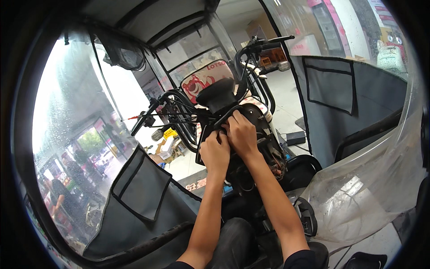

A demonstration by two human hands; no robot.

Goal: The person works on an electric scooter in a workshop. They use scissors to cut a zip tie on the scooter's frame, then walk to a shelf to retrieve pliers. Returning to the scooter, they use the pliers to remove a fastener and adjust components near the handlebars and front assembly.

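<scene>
My right hand (242, 133) is curled at the front of a handlebar-steered vehicle, its fingers against a thick black cable loop (224, 116) below the black headlight housing (216, 94). Close beside it, my left hand (215, 152) has its thumb and bent fingers together at the lower end of that loop. Whatever lies between the left fingertips is hidden. Thin black cables (181, 116) run from the handlebar (176, 94) toward both hands. Under my right wrist the vehicle's front body (268, 143) stands uncovered, with wires showing.
Black-edged grey fabric panels with pockets (144, 185) (329, 85) hang on both sides. A clear plastic sheet (349, 195) bulges at lower right. Black frame tubes (144, 247) cross low on the left. Behind the handlebar is a seat with a printed backrest (206, 79). People (58, 193) stand beyond the left sheet.
</scene>
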